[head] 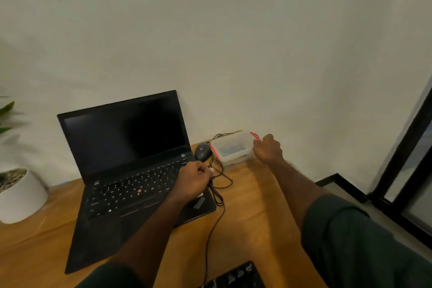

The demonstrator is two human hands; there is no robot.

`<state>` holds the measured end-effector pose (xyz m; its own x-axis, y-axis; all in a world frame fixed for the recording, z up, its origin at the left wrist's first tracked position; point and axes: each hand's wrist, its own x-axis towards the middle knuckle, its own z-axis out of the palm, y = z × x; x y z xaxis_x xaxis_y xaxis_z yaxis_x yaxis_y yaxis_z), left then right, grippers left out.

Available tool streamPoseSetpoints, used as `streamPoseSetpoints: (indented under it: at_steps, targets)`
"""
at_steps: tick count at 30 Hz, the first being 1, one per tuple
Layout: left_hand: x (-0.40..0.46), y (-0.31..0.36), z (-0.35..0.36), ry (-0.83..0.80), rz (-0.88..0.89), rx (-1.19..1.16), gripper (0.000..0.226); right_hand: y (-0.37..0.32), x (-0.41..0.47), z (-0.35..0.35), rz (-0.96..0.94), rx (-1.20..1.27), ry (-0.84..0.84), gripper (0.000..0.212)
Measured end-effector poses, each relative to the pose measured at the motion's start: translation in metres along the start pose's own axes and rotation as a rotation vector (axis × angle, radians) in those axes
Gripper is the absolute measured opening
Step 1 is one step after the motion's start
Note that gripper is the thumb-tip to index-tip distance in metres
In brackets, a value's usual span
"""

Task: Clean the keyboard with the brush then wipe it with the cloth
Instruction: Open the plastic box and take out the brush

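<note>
Left hand (194,179) is over the right end of the laptop (131,166), fingers curled around a bundle of black cable (216,194); the loops hang off the laptop's right edge and one strand runs down the wooden desk (252,206) toward the near edge. Right hand (267,148) is at the far right of the desk, fingers curled onto the right rim of a clear plastic container (230,148) with red clips; can't tell exactly how firm the grip is, hand is seen from the back. Keyboard (236,276): black, only its far corner shows at the bottom edge, near side of the desk, well apart from both hands. Black mouse (202,151) sits between the laptop and the container, just left of the container. Laptop lid up, screen dark. White plant pot (21,194) at the far left of the desk. Something bluish inside the container, too blurred to identify.
</note>
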<state>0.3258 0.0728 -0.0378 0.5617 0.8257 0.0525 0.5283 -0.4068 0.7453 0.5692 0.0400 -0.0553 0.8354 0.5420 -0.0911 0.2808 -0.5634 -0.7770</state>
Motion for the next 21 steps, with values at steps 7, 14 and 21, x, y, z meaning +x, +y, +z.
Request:
streamPoseSetpoints:
  at_steps: [7,14,21]
  targets:
    - [-0.005,-0.001,0.003,-0.02,-0.034,-0.069,0.021,0.003,0.013,0.008,0.126,0.122,-0.008,0.034]
    - [-0.021,-0.005,0.005,-0.068,-0.073,-0.13,0.03,0.024,-0.017,-0.02,0.114,0.215,0.019,0.023]
    - [-0.061,-0.003,0.019,-0.176,-0.061,-0.244,0.034,0.07,-0.113,-0.066,0.008,0.413,0.015,0.011]
